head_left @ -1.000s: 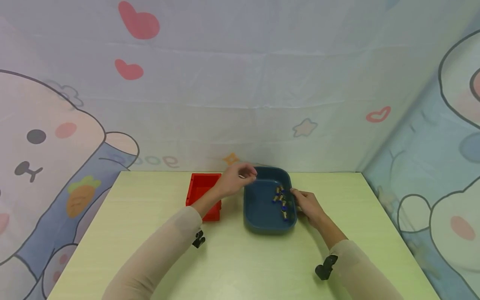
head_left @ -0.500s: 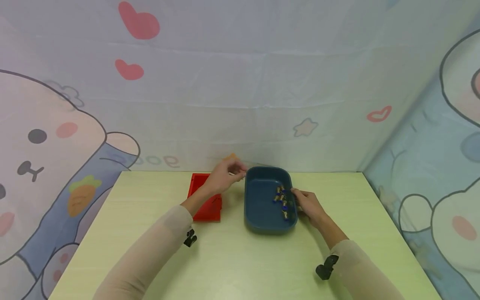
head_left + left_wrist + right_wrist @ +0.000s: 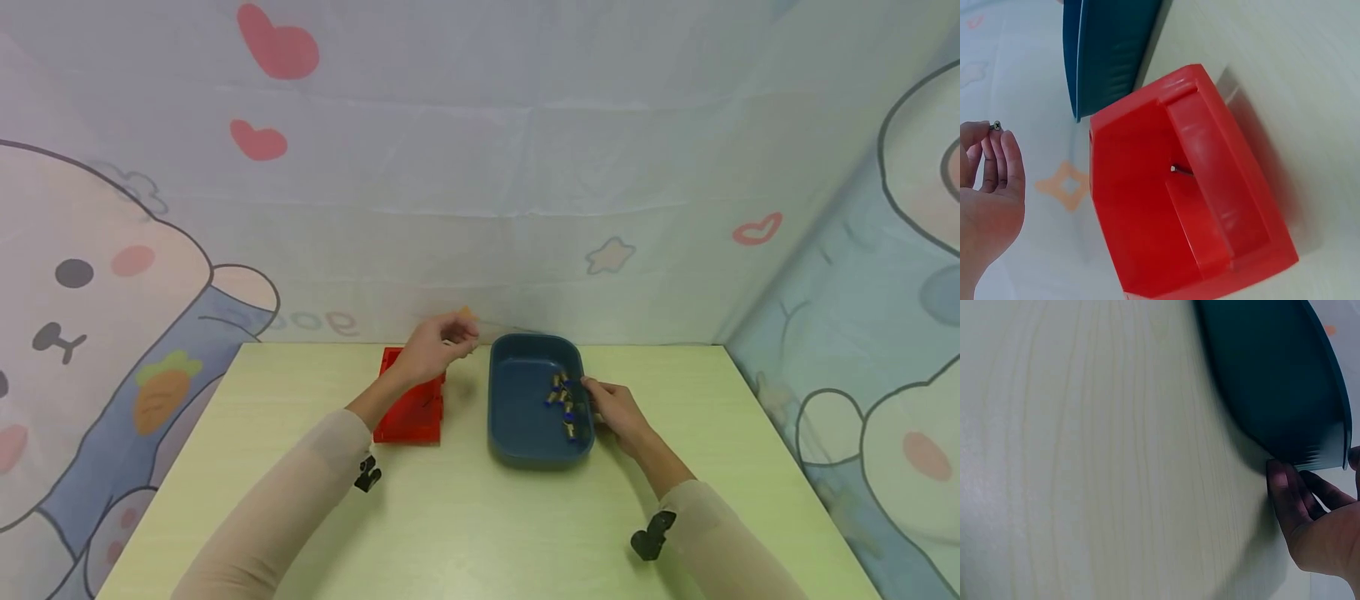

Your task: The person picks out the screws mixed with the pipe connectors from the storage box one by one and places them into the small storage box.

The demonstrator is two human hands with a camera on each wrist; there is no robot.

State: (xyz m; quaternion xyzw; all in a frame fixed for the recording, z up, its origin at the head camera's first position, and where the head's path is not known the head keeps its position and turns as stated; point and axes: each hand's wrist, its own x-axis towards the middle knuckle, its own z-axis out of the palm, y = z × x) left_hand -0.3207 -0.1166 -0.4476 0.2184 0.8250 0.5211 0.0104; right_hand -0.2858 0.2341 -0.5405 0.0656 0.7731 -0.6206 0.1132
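My left hand (image 3: pixel 433 348) is raised over the far right edge of the red bin (image 3: pixel 410 435). In the left wrist view its thumb and fingertips pinch a small screw (image 3: pixel 996 126) with a cross-slotted head. Another screw (image 3: pixel 1180 169) lies inside the red bin. My right hand (image 3: pixel 617 410) holds the right side of the blue tub (image 3: pixel 517 429), thumb at the rim and fingers against the outer wall. Several small brass-coloured pieces with blue parts (image 3: pixel 567 408) lie along the right side of the tub's floor.
The bin and tub stand side by side near the back of a pale wooden table (image 3: pixel 465 533), with a narrow gap between them. A printed cloth (image 3: pixel 480 167) hangs right behind the table's back edge.
My left hand has moved left from over the blue tub's far left corner to the red bin's side. The right hand and the tub stay in place.
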